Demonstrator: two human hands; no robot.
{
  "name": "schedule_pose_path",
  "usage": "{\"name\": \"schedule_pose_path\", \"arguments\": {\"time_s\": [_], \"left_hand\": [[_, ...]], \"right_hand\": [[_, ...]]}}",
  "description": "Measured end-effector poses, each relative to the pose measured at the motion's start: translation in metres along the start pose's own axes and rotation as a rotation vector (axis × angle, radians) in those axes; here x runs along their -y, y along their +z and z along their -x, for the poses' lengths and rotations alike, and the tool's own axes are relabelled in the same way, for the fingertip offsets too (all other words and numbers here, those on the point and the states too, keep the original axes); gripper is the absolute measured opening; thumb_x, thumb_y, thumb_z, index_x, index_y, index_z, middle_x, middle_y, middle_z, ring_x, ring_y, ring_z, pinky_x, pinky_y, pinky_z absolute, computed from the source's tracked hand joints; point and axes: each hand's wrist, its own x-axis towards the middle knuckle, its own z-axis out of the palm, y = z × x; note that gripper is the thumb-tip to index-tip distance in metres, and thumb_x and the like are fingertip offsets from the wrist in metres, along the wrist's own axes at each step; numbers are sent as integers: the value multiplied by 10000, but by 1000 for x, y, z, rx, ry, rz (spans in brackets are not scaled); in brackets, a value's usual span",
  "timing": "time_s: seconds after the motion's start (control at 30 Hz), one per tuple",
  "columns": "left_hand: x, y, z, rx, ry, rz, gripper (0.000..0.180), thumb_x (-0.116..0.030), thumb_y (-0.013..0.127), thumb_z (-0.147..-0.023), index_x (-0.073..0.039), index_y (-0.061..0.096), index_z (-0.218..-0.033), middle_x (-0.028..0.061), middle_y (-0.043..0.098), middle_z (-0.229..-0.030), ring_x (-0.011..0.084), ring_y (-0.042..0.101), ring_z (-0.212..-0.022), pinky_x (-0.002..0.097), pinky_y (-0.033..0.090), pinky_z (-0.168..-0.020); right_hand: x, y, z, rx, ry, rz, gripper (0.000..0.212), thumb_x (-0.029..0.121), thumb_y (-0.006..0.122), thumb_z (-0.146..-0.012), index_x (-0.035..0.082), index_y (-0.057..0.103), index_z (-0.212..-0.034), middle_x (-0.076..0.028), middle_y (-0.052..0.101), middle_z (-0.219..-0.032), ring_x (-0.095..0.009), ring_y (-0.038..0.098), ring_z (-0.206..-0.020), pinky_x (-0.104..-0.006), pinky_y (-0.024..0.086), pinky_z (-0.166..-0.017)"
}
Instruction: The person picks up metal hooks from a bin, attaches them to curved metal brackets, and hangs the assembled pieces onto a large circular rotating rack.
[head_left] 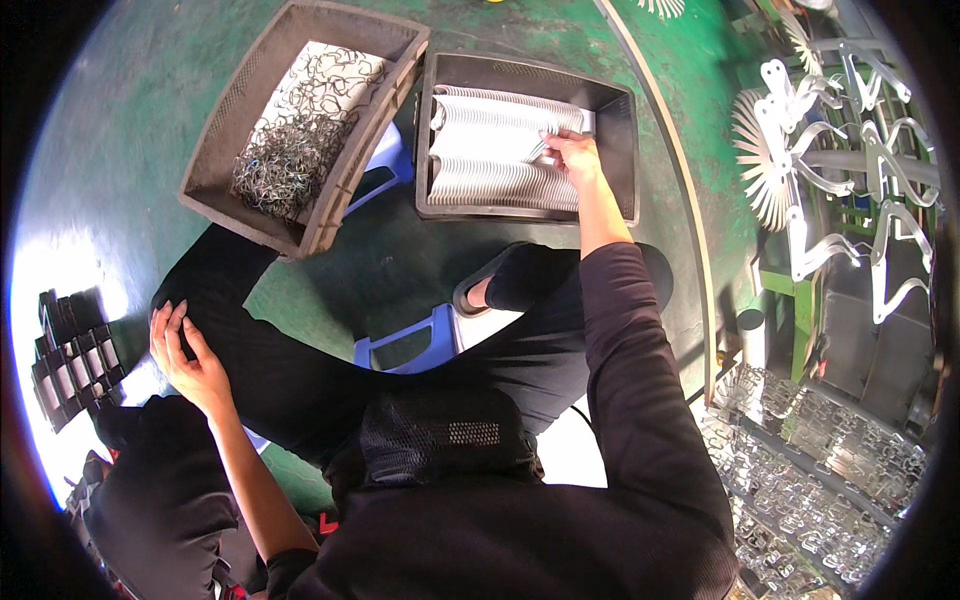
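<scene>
My right hand reaches into a black plastic crate ahead of me. Its thumb and fingers are pinched at the end of the middle row of thin, pale metal pieces, apparently on a few of them; how many is hidden. More such pieces stand packed closely in a near row and a far row. Off to the left, my left hand rests by my knee with its fingers stretched and nothing in it.
Left of the black crate, a grey-brown crate holds a heap of bent wire hooks. Blue plastic stools show below the crates. At right are racks with silver metal arms and many small metal parts. Stacked black trays sit far left.
</scene>
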Motion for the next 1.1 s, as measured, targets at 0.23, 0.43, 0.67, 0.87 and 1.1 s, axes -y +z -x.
{"name": "schedule_pose_path", "arguments": {"time_s": [0.23,0.43,0.67,0.87,1.1], "left_hand": [[-2,0,2,-11,-14,18,185,-107,514,-877,-66,626,-1018,84,568,-1136,281,493,-1115,392,359,-957],[-20,-6,-7,-212,-21,-3,233,-108,540,-863,-48,596,-1080,122,550,-1161,316,463,-1141,423,342,-967],[-152,15,-20,369,111,906,472,-122,686,-724,-51,545,-1169,137,505,-1198,284,479,-1128,375,362,-972],[-167,29,-19,460,-40,1213,616,40,647,-681,-2,421,-1252,196,465,-1237,340,480,-1144,386,396,-952],[-118,19,-25,398,-116,1117,419,84,536,-731,26,492,-1143,193,530,-1099,351,524,-1004,380,439,-849]], "right_hand": [[-2,1,9,-79,-92,-67,281,98,765,-696,18,596,-906,-24,621,-691,-91,559,-536,-209,378,-417],[7,-11,45,-122,-222,-115,157,98,762,-691,32,626,-733,-4,580,-616,-84,526,-516,-218,415,-462],[53,49,206,206,-489,-28,52,-6,587,-773,9,610,-818,-33,594,-670,-87,515,-568,-221,421,-555],[55,144,299,492,-531,-177,190,-44,641,-776,-24,607,-962,-67,646,-841,-96,601,-736,-234,496,-683],[73,190,309,375,-873,415,253,142,753,-686,41,630,-883,-57,549,-806,-175,561,-753,-286,452,-667]]}}
